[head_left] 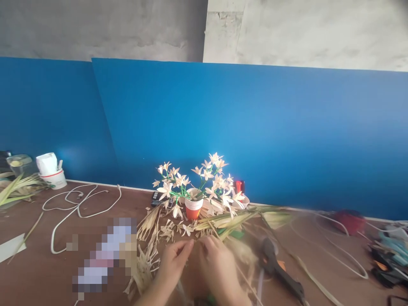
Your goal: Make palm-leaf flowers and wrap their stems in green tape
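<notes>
My left hand (174,260) is raised over the front middle of the table, thumb and index finger pressed together in a pinch. Close beside it, my right hand (216,260) is curled with its fingertips pointing toward the left ones. Whatever lies between the fingers is too small or blurred to make out. Just beyond the hands are loose dried-husk flowers (187,229). Behind them stands an orange and white paper cup (193,208) holding green-stemmed branches with pale husk flowers (216,180). To the right of my right hand lies a black glue gun (280,272), slightly blurred.
Dried husk strips (143,272) and long pale green leaves (239,221) litter the table (38,280). A white cable (60,227) loops at left, near a white tub (57,178). A red object (350,222) sits at right. A blue panel (255,127) stands behind.
</notes>
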A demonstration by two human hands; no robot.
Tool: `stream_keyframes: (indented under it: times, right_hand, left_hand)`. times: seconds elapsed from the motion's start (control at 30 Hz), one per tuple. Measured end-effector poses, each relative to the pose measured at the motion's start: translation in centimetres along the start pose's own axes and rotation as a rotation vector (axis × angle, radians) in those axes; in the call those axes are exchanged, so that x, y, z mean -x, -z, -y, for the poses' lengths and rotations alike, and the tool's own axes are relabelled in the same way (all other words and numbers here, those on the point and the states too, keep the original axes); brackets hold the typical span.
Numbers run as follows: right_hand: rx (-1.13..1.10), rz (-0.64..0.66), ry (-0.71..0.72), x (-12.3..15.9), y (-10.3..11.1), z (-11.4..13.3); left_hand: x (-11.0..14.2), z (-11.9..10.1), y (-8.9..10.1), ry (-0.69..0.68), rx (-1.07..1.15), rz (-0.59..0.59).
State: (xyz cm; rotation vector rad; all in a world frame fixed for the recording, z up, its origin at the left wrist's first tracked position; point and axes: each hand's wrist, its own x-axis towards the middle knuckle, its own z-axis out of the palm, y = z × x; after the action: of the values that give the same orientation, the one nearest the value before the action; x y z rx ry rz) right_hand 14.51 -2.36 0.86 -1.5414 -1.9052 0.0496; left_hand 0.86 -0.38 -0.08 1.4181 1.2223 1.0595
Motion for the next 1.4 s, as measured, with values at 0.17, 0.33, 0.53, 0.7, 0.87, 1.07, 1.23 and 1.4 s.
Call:
stream_keyframes:
  times: [0.17,0.33,0.53,0.7,0.87,1.07,1.23,1.4]
  right_hand:
    - [-0.08,0.094,0.157,0.6,-0.9,0.3]
    - [-0.318,0.122,0.05,-0.4,0.3,-0.2]
    - [-0.586,0.214,-0.142,-0.8,0.9,0.0]
    - [-0.574,0.23,-0.316,-1.0,-0.2,-0.4]
    - [-1.044,0.559,-0.6,-1.2,0.1,-1.1]
    - [-1.237,0.813,-0.584,-1.0,1.3,-1.5]
    - [-0.935,0.467,-0.522,-1.3,0.9,-0.7]
    - [-0.808,0.336,-0.418,-1.2,0.6,-0.1]
  left_hand:
    - [-0.3,0.1,0.2,0.174,0.185,-0.084]
    - [-0.4,-1.0,1.1,0.18,0.069,0.061]
    - [0.2,-1.8,1.6,0.013,-0.136,0.366]
    - [0.4,-1.5,1.6,-0.221,-0.427,0.146]
    - [0.9,-1.5,1.8,-0.577,-0.415,0.011]
    - [1.4,-2.4,1.9,-0.594,-0.265,0.195]
    - [0.8,-2.0,1.2,-0.373,-0.245,0.001]
    - [0.6,-1.5,0.9,-0.174,-0.121,0.01]
